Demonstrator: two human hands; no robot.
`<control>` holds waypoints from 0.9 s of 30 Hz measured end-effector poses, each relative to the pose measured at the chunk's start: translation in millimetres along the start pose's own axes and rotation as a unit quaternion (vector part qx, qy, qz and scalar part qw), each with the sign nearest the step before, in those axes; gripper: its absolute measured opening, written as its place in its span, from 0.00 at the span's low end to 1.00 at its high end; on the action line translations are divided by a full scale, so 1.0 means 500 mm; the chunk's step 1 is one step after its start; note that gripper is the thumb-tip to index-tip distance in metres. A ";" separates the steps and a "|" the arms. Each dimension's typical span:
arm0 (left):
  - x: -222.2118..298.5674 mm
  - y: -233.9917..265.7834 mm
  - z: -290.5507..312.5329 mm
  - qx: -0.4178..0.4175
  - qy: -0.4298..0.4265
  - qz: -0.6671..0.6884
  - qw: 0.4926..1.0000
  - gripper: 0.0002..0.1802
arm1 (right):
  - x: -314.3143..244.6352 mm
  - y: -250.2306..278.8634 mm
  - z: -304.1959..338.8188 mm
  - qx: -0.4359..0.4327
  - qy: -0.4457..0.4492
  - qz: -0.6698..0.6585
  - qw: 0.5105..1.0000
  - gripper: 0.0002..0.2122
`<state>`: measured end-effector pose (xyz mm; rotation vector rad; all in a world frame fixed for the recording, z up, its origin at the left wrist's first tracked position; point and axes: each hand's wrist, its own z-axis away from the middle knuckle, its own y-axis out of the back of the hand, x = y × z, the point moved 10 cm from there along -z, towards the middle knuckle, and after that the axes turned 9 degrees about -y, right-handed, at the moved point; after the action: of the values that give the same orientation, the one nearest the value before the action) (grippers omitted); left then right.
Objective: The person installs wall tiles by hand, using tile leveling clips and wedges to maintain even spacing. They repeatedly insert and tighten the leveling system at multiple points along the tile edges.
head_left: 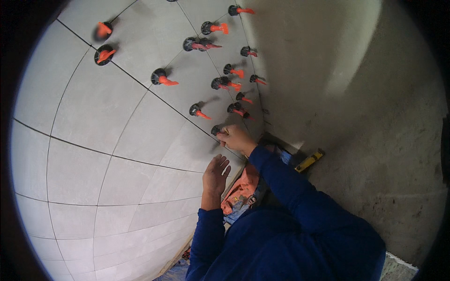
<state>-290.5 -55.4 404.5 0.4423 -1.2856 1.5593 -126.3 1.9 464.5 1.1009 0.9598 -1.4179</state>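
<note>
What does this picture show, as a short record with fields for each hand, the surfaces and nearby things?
Left hand: open, beside the pale grey tiled surface; contact unclear
Right hand: fingers closed at a round black clip
On tiles: more round black clips with orange handles, mostly along joints
Beyond tiles: bare, rough grey wall
Beside right forearm: yellow-and-black bar-shaped tool
Between forearms: crumpled orange material

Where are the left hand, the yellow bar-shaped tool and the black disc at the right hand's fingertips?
Left hand (pixel 215 177), head view: middle of the hand.
Yellow tool (pixel 308 162), head view: middle of its long body.
Black disc (pixel 215 130), head view: its exposed face.
</note>
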 end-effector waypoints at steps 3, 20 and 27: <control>-0.019 0.013 0.005 0.012 0.015 0.010 1.000 0.28 | -0.004 0.004 -0.018 -0.068 0.021 0.034 0.997 0.09; -0.042 -0.141 -0.110 -0.067 0.067 0.241 0.966 0.20 | -0.089 0.205 0.063 0.269 0.093 0.266 0.921 0.19; -0.007 -0.263 -0.249 -0.102 -0.010 0.101 0.990 0.23 | -0.088 0.211 0.025 0.243 0.081 0.279 0.926 0.17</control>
<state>-137.9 40.3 423.3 0.2035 -1.5268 1.5700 -22.2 -12.1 511.1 1.7199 0.3416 -1.1141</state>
